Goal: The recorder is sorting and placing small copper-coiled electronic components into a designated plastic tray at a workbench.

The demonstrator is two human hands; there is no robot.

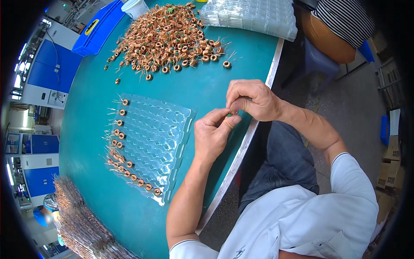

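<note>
Close to the table's edge, my left hand (211, 134) and my right hand (255, 100) meet with fingers pinched on one small copper-wound ring coil (233, 113). A bit of green shows on the coil, and the fingertips cover most of it. Left of my hands a clear plastic blister tray (155, 129) lies flat on the green table. Similar ring coils (134, 177) sit along its left and near sides, with wire leads sticking out. Beyond the tray spreads a big heap of loose ring coils (168, 39) with copper leads and some green parts.
A stack of clear trays (250, 19) stands at the far right of the table (207, 82). Filled trays (82, 220) are piled at the lower left. A blue bin (98, 28) and a white bucket (134, 7) are beside the heap. Another person (340, 26) sits at far right.
</note>
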